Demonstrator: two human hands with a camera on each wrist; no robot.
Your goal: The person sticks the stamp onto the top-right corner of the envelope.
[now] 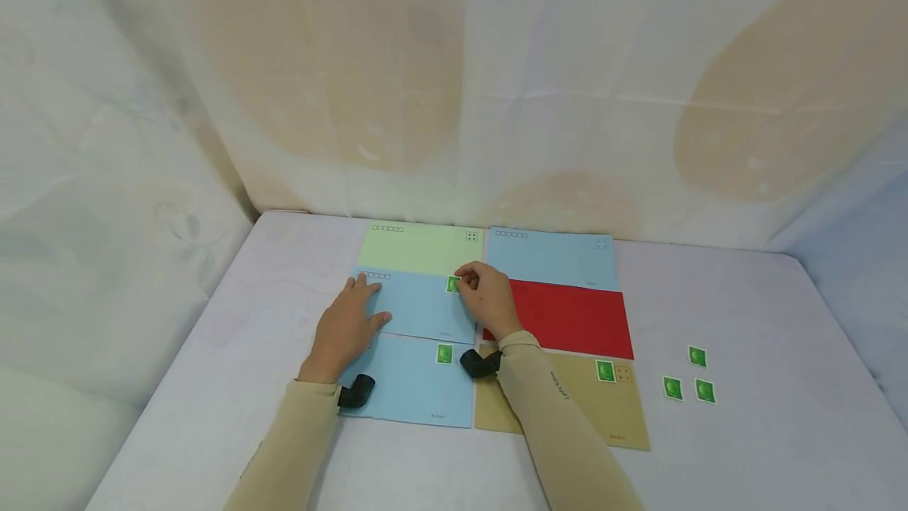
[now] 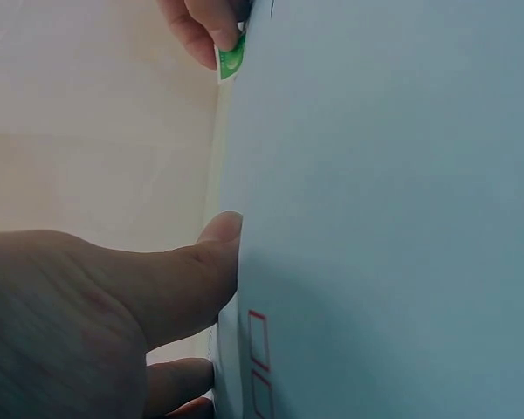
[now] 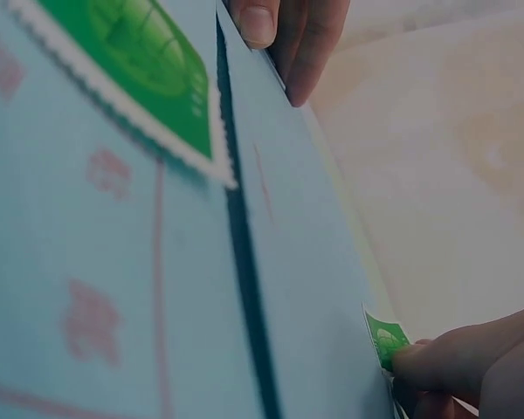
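Observation:
A small green stamp [image 1: 452, 285] with a white edge is pinched by my right hand [image 1: 489, 302] at the upper right corner of the middle-left blue envelope [image 1: 418, 312]. In the right wrist view, thumb and finger hold that stamp [image 3: 384, 339] by one edge, tilted against the paper. My left hand [image 1: 344, 333] rests with fingers spread on the left side of the same envelope, near its printed postcode boxes. Below it lies another blue envelope [image 1: 404, 393] with a stamp [image 1: 444, 353] at its upper right.
A pale green envelope [image 1: 418, 247] lies behind. To the right are a blue envelope [image 1: 553, 259], a red envelope [image 1: 574, 318] and a tan envelope [image 1: 567, 408] bearing a stamp [image 1: 605, 371]. Three loose stamps [image 1: 697, 356] lie farther right on the white tabletop [image 1: 752, 306].

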